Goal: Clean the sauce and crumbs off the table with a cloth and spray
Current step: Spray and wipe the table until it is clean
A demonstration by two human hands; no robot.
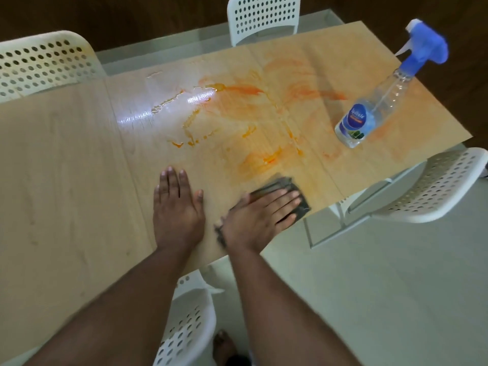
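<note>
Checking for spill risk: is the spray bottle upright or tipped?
Upright. The spray bottle stands on its base on the table, blue trigger head on top, neither hand touching it.

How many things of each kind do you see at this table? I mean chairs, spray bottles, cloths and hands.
Chairs: 4
Spray bottles: 1
Cloths: 1
Hands: 2, left hand and right hand
Total: 8

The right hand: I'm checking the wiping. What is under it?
Under the right hand, flat with straight fingers, lies a dark cloth on the table. Its edges show past the fingertips and near the wrist; the covered middle and any sauce below cannot be seen.
</note>
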